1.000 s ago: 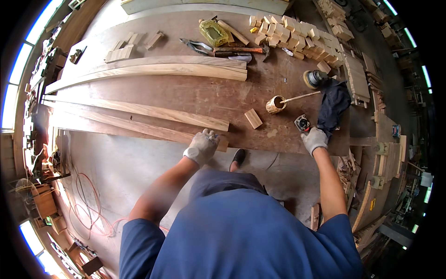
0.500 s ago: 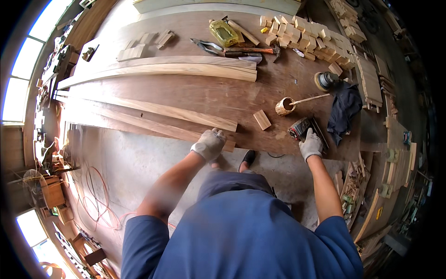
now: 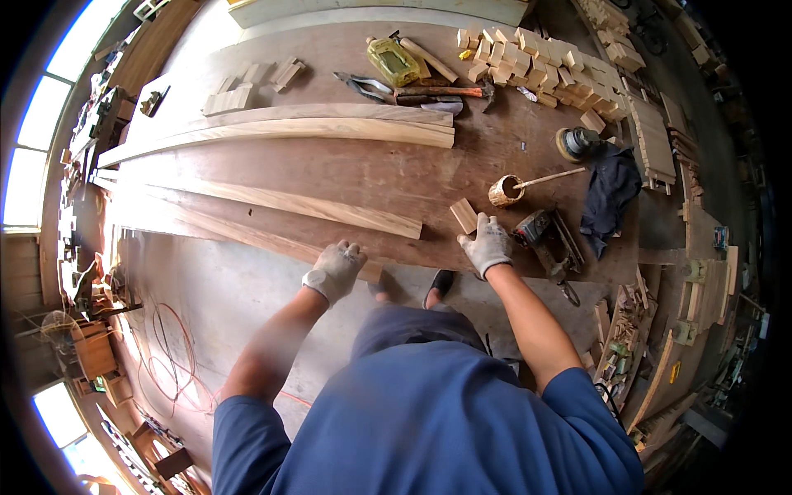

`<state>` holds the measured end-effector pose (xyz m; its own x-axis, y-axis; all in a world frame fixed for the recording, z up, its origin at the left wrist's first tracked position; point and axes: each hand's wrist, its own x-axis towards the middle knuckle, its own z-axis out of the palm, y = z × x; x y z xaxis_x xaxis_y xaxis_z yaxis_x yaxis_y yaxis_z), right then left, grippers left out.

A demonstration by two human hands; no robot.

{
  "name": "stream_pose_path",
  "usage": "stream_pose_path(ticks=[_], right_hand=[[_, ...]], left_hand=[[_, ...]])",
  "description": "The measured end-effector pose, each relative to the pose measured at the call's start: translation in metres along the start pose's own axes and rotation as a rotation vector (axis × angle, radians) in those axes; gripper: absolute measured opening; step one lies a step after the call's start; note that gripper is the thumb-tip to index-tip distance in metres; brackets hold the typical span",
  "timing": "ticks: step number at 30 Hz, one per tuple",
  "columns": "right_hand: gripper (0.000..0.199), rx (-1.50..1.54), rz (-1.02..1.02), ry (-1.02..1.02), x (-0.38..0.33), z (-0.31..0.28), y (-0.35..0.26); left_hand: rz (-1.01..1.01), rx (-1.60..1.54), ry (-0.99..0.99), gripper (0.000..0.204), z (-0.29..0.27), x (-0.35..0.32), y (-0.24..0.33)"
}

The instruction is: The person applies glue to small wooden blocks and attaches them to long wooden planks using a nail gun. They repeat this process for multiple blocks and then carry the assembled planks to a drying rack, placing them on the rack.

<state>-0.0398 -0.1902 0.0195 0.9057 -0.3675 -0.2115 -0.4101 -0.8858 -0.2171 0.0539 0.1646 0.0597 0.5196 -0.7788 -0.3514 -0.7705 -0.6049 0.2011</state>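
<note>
- Centre: left hand [image 3: 336, 271] over a long board [image 3: 256, 234]; I cannot tell whether it grips.
- Right of centre: right hand [image 3: 488, 244] released, just beside a small block [image 3: 464, 214].

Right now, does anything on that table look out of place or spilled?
One thing: the dark tool to the right of the person's right hand sits at the table's near edge, its end seemingly poking past it, which looks precarious. I see no obvious spill.

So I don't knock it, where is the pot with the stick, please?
In the head view, the pot is right of centre on the workbench, beyond the wooden block and the right hand.
</note>
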Motion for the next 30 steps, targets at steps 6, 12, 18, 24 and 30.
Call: stream_pose_path(ticks=[6, 12, 18, 24, 30], right_hand=[[0.042, -0.001, 0.019, 0.122, 0.017, 0.031, 0.018], [0.049, 0.281, 0.160, -0.052, -0.009, -0.016, 0.002], [0.050, 0.507, 0.191, -0.057, -0.040, -0.037, 0.010], [0.056, 0.659, 0.267, -0.128, -0.052, -0.048, 0.015], [0.050, 0.728, 0.203, -0.091, -0.051, -0.068, 0.008]], left_hand=[[0.049, -0.086, 0.181, 0.057, -0.019, 0.013, 0.008], [-0.074, -0.088, 0.173, 0.063, -0.041, 0.077, 0.030], [-0.030, 0.019, 0.072, 0.057, -0.003, 0.121, 0.022], [-0.032, -0.057, 0.122, 0.046, -0.005, 0.124, 0.020], [0.034, -0.199, 0.363, 0.056, -0.015, 0.121, 0.041]])
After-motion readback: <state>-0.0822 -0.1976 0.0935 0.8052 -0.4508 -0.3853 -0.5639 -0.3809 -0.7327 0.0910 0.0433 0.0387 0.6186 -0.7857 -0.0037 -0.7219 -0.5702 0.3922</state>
